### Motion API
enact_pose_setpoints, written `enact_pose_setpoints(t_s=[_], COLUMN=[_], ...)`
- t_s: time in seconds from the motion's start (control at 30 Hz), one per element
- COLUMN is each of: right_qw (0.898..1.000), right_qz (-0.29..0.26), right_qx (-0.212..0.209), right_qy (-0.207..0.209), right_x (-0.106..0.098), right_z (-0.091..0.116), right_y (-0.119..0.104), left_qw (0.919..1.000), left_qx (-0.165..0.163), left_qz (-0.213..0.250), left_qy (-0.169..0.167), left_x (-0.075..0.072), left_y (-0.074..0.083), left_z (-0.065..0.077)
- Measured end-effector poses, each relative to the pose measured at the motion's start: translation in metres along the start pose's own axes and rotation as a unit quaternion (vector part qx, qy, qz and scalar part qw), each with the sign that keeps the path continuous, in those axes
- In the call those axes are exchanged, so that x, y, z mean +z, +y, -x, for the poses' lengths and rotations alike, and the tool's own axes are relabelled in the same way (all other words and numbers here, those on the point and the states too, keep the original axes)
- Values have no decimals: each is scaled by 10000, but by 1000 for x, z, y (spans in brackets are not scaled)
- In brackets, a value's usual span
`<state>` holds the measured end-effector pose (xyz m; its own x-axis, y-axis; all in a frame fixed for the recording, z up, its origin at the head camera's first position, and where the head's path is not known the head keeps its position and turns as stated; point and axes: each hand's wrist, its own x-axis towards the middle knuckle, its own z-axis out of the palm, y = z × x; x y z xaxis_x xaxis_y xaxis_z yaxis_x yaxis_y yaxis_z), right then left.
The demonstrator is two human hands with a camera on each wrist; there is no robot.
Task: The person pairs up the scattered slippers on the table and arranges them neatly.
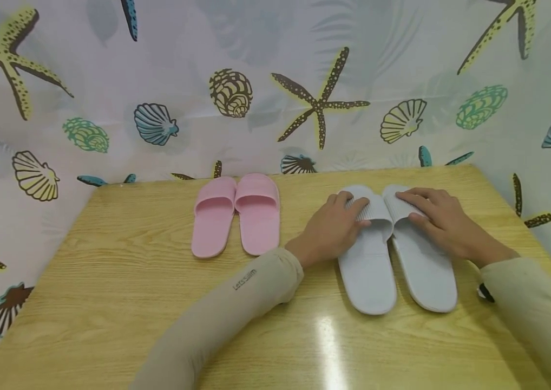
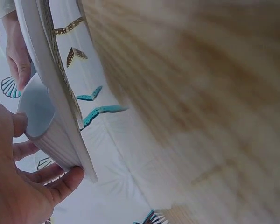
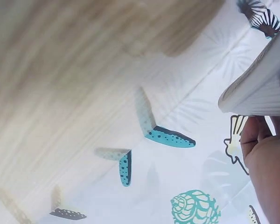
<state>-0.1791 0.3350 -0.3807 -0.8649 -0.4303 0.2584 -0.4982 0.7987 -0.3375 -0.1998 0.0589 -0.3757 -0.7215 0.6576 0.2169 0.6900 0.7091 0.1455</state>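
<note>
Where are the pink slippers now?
In the head view, the pink slippers sit left of the white slippers, near the far edge of the table.

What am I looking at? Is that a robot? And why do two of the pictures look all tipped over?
No robot here! These are a person's two bare hands, the left hand and the right hand. The big picture comes from a camera worn on the head, looking down. The other two come from cameras on the wrists, so they look tipped. Each hand holds one of the white slippers near its front; the wrist pictures make them look lifted off the table. On the table sits a pair of pink slippers, and behind is a sheet printed with shells and starfish.
</note>
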Motion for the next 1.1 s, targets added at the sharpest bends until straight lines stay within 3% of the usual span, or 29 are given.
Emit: enact_pose_setpoints(t_s=[0.2, 0.53, 0.77, 0.97, 1.1], right_qw=[9999, 9980, 9959, 9926, 9954], right_qz=[-166, -460, -578, -804, -564], right_qx=[-29, 153, -239, 65, -236], right_qy=[-19, -408, -661, -909, -744], right_x=[2, -2, -1, -1, 0], right_z=[4, 6, 6, 5, 5], right_y=[-3, -4, 0, -3, -1], left_qw=[9998, 10000, 9998, 9996, 9995], left_qx=[53, -65, -132, -90, -97], left_qz=[-171, -23, -44, -188, -194], left_qy=[94, 15, -127, -177, -234], left_x=[1, -1, -3, -2, -1], left_y=[0, -2, -3, -3, -2], left_z=[5, 5, 6, 5, 5])
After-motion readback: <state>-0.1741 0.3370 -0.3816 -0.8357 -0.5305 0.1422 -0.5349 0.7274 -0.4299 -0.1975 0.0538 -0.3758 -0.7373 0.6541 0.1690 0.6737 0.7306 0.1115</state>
